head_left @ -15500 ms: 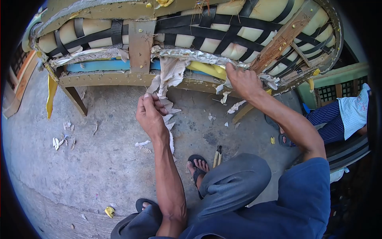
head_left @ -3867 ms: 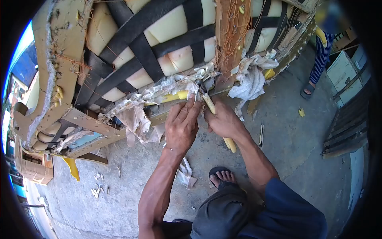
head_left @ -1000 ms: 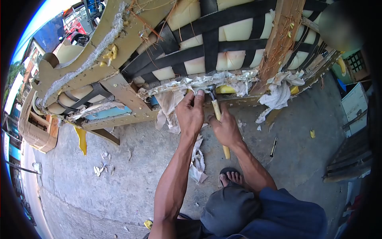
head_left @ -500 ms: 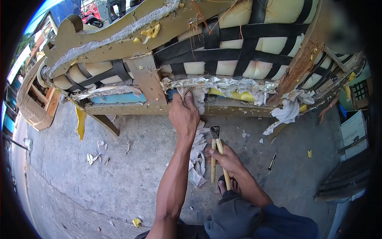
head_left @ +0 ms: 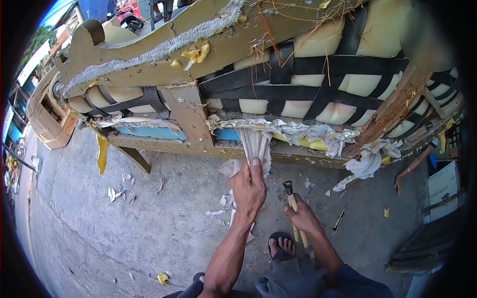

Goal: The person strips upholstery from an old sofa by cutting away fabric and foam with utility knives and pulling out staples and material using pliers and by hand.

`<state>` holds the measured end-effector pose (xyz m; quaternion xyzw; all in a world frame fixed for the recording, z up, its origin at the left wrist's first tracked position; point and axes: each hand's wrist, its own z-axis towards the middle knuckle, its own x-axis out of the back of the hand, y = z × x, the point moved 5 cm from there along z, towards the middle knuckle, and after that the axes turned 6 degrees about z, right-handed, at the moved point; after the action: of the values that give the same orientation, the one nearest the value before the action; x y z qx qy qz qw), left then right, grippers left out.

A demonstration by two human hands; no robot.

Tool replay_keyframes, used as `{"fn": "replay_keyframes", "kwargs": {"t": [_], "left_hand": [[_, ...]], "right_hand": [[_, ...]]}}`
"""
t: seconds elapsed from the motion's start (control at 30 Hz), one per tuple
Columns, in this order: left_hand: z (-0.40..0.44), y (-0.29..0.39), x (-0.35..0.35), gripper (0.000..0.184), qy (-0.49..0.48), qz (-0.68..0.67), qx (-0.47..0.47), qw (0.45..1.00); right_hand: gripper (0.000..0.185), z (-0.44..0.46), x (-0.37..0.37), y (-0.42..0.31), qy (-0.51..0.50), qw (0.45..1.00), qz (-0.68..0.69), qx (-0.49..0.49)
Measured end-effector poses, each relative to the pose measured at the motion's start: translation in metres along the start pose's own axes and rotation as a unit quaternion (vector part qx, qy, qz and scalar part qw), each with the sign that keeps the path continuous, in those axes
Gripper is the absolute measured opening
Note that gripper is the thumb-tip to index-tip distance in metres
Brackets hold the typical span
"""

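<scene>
My left hand (head_left: 248, 187) is closed on a hanging strip of pale torn cloth (head_left: 256, 144), stretched downward from the lower rail of the sofa frame (head_left: 298, 155). Lower and to the right, my right hand (head_left: 302, 216) grips pincers (head_left: 293, 201) with light yellow handles, their dark head pointing up, apart from the frame. Above the cloth, black webbing (head_left: 298, 93) crosses pale foam. Ragged white fabric (head_left: 293, 127) runs along the rail, with blue and yellow foam showing behind it.
A thin tool (head_left: 339, 219) and scraps (head_left: 115, 193) lie on the concrete floor. At the right, another person's arm (head_left: 415, 163) reaches down near a white panel (head_left: 441, 188). Another wooden frame (head_left: 45, 111) stands at the left. My sandalled foot (head_left: 281, 243) is below the pincers.
My left hand has moved down and slightly right from the rail, drawing the cloth taut. My right hand has shifted right and lower with the pincers. The other person's arm shows more at the right.
</scene>
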<state>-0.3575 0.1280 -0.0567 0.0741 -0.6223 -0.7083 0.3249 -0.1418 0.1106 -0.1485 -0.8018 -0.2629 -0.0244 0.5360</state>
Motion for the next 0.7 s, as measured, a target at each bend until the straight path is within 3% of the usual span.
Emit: {"fn": "replay_keyframes", "kwargs": {"t": [0.07,0.13,0.2,0.27,0.3,0.37,0.4,0.47,0.5,0.6,0.63,0.7], "left_hand": [[0.004,-0.002,0.000,0.044,-0.014,0.012,-0.006,1.000],[0.010,0.002,0.008,0.044,-0.040,0.039,-0.001,0.998],[0.010,0.009,0.019,0.039,-0.035,0.056,-0.026,0.997],[0.012,0.013,0.031,0.034,-0.028,0.076,-0.054,0.995],[0.008,0.014,0.039,0.031,-0.029,0.106,-0.066,0.992],[0.014,0.023,0.059,0.025,0.015,0.108,-0.085,0.990],[0.014,0.026,0.076,0.022,0.048,0.086,-0.081,0.992],[0.021,0.032,0.109,0.019,0.092,0.075,-0.041,0.992],[0.028,0.038,0.128,0.016,0.136,0.066,0.000,0.988],[0.050,0.078,0.185,0.014,0.193,0.050,0.060,0.978],[0.059,0.096,0.204,0.014,0.190,0.055,0.077,0.977],[0.085,0.138,0.243,0.015,0.290,0.027,0.120,0.949]], "right_hand": [[0.052,0.002,0.009,0.039,0.037,0.979,-0.199,-0.040],[0.055,0.033,0.022,0.125,0.062,0.969,-0.226,-0.073],[0.058,0.035,0.030,0.164,0.079,0.957,-0.260,-0.099],[0.058,0.029,0.039,0.164,0.189,0.927,-0.312,-0.085],[0.058,0.021,0.037,0.161,0.189,0.927,-0.313,-0.078],[0.052,0.011,0.042,0.112,0.196,0.898,-0.392,0.023],[0.052,0.007,0.044,0.083,0.196,0.898,-0.393,0.026],[0.043,-0.001,0.045,0.019,0.076,0.946,-0.315,0.016],[0.043,-0.008,0.049,-0.022,0.073,0.943,-0.324,0.012],[0.033,-0.046,0.026,-0.192,0.020,0.947,-0.291,0.133],[0.035,-0.067,0.012,-0.250,-0.053,0.947,-0.279,0.151],[0.040,-0.112,-0.009,-0.354,-0.220,0.922,-0.258,0.187]]}}
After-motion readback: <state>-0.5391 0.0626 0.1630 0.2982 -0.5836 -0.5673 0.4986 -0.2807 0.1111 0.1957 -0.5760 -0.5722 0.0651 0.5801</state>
